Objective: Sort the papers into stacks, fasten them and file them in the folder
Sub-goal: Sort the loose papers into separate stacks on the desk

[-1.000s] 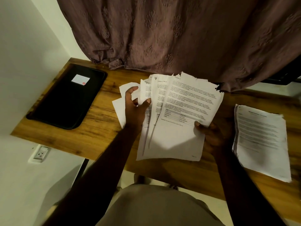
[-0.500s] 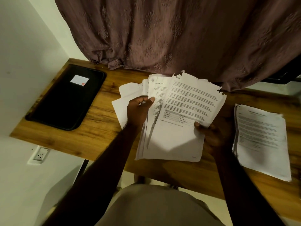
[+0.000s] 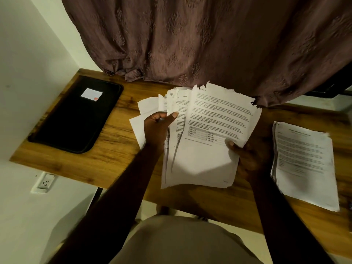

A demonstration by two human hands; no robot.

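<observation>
- Left thumb (image 3: 172,115) lies across the near edge of a sheet at the left side of the fan; the other fingers curl in behind it, pinching that sheet.
- Left hand (image 3: 156,128) is raised over the table, back of the hand toward the camera.
- Right thumb (image 3: 231,144) presses on the top page near its lower right corner; the fingers are hidden beneath the sheets, so the grip is thumb over, fingers under.
- Right hand (image 3: 251,159) carries the weight of the bundle from the right.
- Fan of papers (image 3: 205,155) is held between both hands above the middle of the table, spread leftward, printed side up, with torn, ragged far edges. The top page shows paragraphs and a small table.
- Stack (image 3: 304,164) of printed sheets lies flat at the right end of the table, apart from the fan.
- Black folder (image 3: 76,115) lies closed at the far left end, with a white label (image 3: 91,94) near its far edge.
- Wooden table (image 3: 114,155) sits in a corner; a brown patterned curtain (image 3: 190,39) hangs onto its far edge.
- Wall socket (image 3: 45,182) sits below the table's left end.
</observation>
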